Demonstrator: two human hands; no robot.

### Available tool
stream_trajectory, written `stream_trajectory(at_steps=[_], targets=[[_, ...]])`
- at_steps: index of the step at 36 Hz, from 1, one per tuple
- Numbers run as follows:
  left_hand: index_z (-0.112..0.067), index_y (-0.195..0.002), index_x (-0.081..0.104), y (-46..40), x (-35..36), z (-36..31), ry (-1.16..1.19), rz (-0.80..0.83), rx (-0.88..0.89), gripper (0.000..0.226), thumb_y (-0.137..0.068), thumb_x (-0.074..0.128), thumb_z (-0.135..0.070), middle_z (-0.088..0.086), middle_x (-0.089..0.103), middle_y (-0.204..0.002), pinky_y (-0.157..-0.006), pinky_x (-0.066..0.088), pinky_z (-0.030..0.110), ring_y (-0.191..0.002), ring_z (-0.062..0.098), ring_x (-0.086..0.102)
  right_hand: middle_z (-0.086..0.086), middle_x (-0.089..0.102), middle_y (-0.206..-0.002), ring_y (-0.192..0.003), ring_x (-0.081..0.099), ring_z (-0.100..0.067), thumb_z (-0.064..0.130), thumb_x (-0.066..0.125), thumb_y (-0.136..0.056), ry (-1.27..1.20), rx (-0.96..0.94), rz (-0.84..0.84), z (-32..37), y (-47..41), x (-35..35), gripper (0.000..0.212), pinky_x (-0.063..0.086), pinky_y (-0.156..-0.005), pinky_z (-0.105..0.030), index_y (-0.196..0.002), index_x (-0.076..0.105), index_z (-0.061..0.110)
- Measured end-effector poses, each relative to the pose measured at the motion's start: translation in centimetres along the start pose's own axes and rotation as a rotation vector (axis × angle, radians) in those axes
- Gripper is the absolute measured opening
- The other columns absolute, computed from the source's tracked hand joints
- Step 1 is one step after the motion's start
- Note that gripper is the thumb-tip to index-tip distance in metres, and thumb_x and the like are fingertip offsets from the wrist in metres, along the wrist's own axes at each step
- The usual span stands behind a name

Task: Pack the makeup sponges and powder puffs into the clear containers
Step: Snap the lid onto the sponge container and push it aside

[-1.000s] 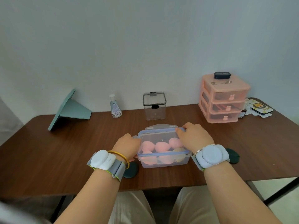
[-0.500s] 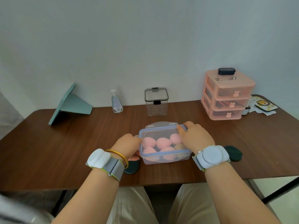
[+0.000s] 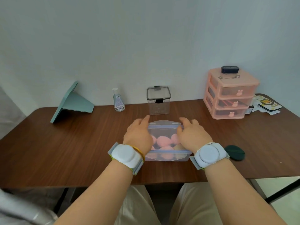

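Observation:
A low clear container (image 3: pixel 167 157) with a blue-rimmed lid stands at the table's front middle, with several pink makeup sponges (image 3: pixel 162 140) and a beige one visible inside. My left hand (image 3: pixel 138 135) lies along the lid's left edge, fingers stretched toward the far left corner. My right hand (image 3: pixel 192 135) rests on the lid's right side, thumb and fingers touching its far right corner. A dark green powder puff (image 3: pixel 234 152) lies on the table just right of my right wrist. A tall clear container (image 3: pixel 158 102) with a latched dark-rimmed lid stands behind.
A pink three-drawer organiser (image 3: pixel 230 96) with a black case on top stands at the back right, with papers and a tin beside it. A small sanitiser bottle (image 3: pixel 118 100) and a teal stand (image 3: pixel 71 103) are at the back left. The table's front edge runs below my wrists.
Both hands have slid from the container's sides forward to the lid's far corners. The green puff by my left wrist is now hidden.

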State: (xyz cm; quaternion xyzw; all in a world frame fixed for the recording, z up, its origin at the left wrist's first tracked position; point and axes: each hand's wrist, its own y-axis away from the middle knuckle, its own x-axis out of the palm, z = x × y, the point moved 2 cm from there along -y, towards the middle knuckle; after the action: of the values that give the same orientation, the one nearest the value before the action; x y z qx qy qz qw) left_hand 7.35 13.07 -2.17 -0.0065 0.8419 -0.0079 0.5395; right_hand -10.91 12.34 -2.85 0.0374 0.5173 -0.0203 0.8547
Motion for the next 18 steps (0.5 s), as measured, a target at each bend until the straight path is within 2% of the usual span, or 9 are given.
stream_trajectory(at_steps=[3, 5, 7, 10, 13, 14, 16, 17, 18], targets=[[-0.019, -0.149, 0.037, -0.5, 0.7, -0.8, -0.155, 0.024, 0.185, 0.067, -0.086, 0.058, -0.005, 0.004, 0.034, -0.154, -0.112, 0.028, 0.032, -0.141, 0.025, 0.032, -0.003, 0.029, -0.154, -0.137, 0.032, -0.026, 0.016, 0.041, -0.097, 0.056, -0.237, -0.071, 1.1, -0.4, 0.2, 0.054, 0.034, -0.109, -0.04, -0.15, 0.03, 0.024], [-0.018, -0.143, 0.045, -0.9, 1.1, -0.9, -0.146, 0.049, 0.177, 0.062, -0.085, 0.063, -0.009, 0.004, 0.043, -0.147, -0.108, 0.034, 0.033, -0.133, 0.024, 0.042, -0.007, 0.037, -0.149, -0.134, 0.037, -0.025, 0.009, 0.054, -0.09, 0.149, -0.322, 0.017, 1.7, -0.9, 0.5, 0.061, 0.035, -0.108, -0.036, -0.147, 0.036, 0.018], [-0.018, -0.135, 0.052, -1.3, 1.4, -0.9, -0.122, -0.017, 0.154, 0.045, -0.09, 0.056, -0.015, 0.005, 0.054, -0.135, -0.1, 0.039, 0.033, -0.122, 0.025, 0.05, -0.009, 0.046, -0.141, -0.126, 0.047, -0.025, 0.013, 0.06, -0.088, 0.216, -0.341, 0.084, 2.2, -1.3, 0.8, 0.06, 0.039, -0.102, -0.035, -0.145, 0.04, 0.017], [-0.014, -0.111, 0.065, -1.0, 1.7, -1.1, -0.181, -0.198, 0.225, 0.028, -0.095, 0.045, -0.025, 0.005, 0.065, -0.106, -0.082, 0.049, 0.036, -0.097, 0.026, 0.06, -0.008, 0.051, -0.139, -0.125, 0.048, -0.023, 0.022, 0.041, -0.1, 0.142, -0.363, 0.04, 2.6, -1.0, 1.1, 0.043, 0.036, -0.103, -0.033, -0.142, 0.045, 0.015], [-0.015, -0.075, 0.073, -1.4, 1.7, -1.0, -0.362, -0.29, 0.375, 0.018, -0.079, 0.059, -0.026, 0.001, 0.068, -0.071, -0.054, 0.056, 0.031, -0.062, 0.023, 0.066, -0.007, 0.056, -0.135, -0.123, 0.05, -0.023, 0.034, 0.034, -0.102, 0.176, -0.389, -0.024, 2.7, -0.7, 1.4, 0.044, 0.037, -0.103, -0.035, -0.138, 0.049, 0.015], [-0.015, -0.069, 0.073, -1.5, 1.9, -0.9, -0.393, -0.294, 0.405, 0.017, -0.075, 0.061, -0.025, 0.0, 0.067, -0.066, -0.051, 0.056, 0.03, -0.057, 0.021, 0.065, -0.007, 0.057, -0.133, -0.121, 0.052, -0.024, 0.035, 0.033, -0.102, 0.192, -0.386, -0.024, 2.7, -0.8, 1.6, 0.044, 0.039, -0.102, -0.036, -0.136, 0.051, 0.015], [-0.013, -0.068, 0.073, -1.7, 1.6, -1.0, -0.441, -0.283, 0.473, 0.01, -0.072, 0.067, -0.021, 0.001, 0.067, -0.065, -0.054, 0.057, 0.031, -0.056, 0.021, 0.065, -0.008, 0.06, -0.127, -0.114, 0.055, -0.025, 0.035, 0.032, -0.101, 0.207, -0.369, -0.024, 2.7, -1.0, 1.8, 0.042, 0.042, -0.098, -0.039, -0.13, 0.055, 0.015], [-0.011, -0.074, 0.073, -1.7, 1.7, -1.1, -0.473, -0.271, 0.493, 0.009, -0.075, 0.067, -0.018, 0.003, 0.069, -0.071, -0.061, 0.059, 0.035, -0.062, 0.023, 0.067, -0.008, 0.061, -0.123, -0.11, 0.056, -0.026, 0.035, 0.031, -0.101, 0.229, -0.363, -0.038, 2.8, -1.0, 2.0, 0.041, 0.043, -0.095, -0.039, -0.127, 0.056, 0.015], [-0.01, -0.089, 0.072, -1.5, 1.7, -1.1, -0.468, -0.199, 0.482, 0.015, -0.083, 0.061, -0.017, 0.006, 0.07, -0.085, -0.079, 0.058, 0.042, -0.078, 0.026, 0.069, -0.008, 0.061, -0.12, -0.107, 0.056, -0.026, 0.035, 0.03, -0.1, 0.265, -0.359, -0.057, 2.9, -0.9, 2.2, 0.04, 0.044, -0.093, -0.039, -0.124, 0.056, 0.015]])
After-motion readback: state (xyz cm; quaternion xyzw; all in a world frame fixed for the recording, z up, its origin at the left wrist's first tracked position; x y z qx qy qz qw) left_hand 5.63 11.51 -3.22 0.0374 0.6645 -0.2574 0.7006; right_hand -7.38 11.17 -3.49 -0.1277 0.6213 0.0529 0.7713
